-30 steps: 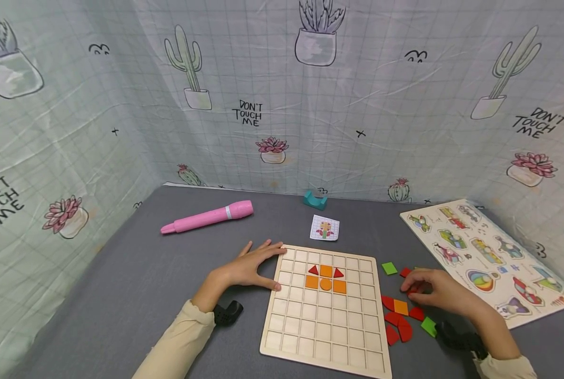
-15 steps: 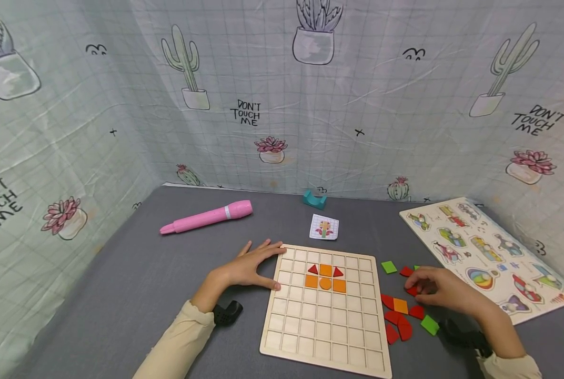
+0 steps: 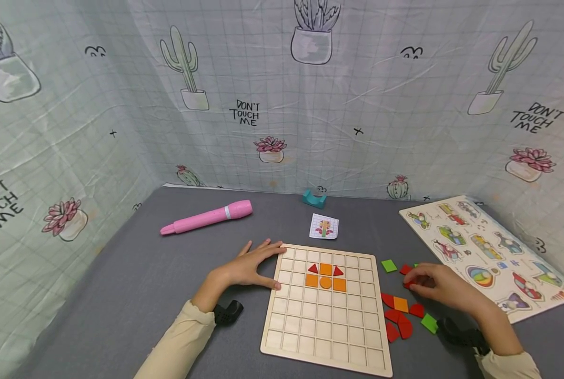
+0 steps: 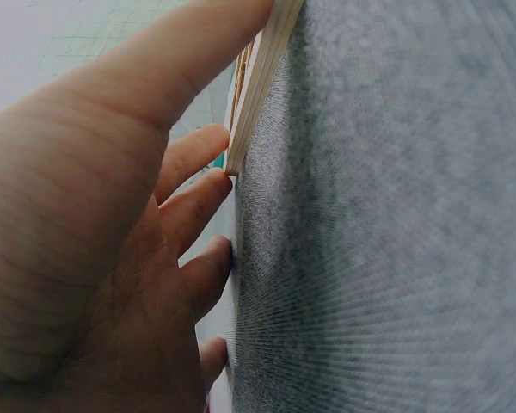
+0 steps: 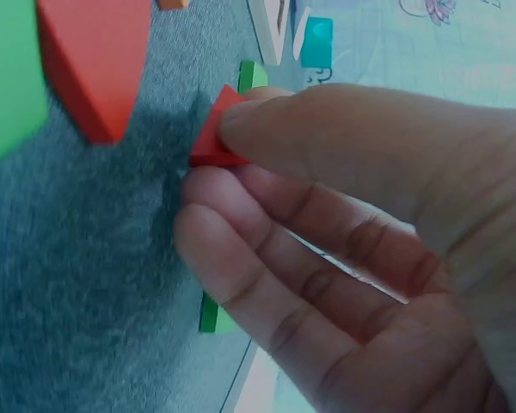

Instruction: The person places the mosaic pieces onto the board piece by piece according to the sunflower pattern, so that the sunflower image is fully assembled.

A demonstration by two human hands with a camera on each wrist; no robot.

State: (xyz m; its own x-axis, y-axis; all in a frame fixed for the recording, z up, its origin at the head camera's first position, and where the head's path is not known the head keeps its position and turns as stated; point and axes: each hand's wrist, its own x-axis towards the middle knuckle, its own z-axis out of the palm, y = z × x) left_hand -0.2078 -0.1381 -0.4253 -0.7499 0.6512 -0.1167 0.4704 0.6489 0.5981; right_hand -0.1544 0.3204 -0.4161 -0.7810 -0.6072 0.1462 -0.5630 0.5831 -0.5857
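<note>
My left hand [image 3: 245,268] spreads its fingers along the upper left edge of a light wooden grid board [image 3: 316,330]. In the left wrist view the thumb and two fingertips meet the board's edge [image 4: 262,86]. To the right of the board, my right hand [image 3: 440,287] pinches a small red piece [image 5: 213,142] between thumb and fingers, close over the table. On the board, orange squares [image 3: 325,269], an orange circle [image 3: 325,282] and two red triangles [image 3: 338,271] form a pattern near the top.
Loose red pieces [image 3: 405,327], an orange square [image 3: 400,305] and green pieces [image 3: 389,266] lie right of the board. A pattern card [image 3: 323,227], teal holder [image 3: 314,199], pink pen-shaped object [image 3: 206,217] and picture puzzle board [image 3: 487,258] surround it.
My right hand shifted slightly right, then back left, and its thumb and fingers have come together on the red piece. My left hand and the board stay in place.
</note>
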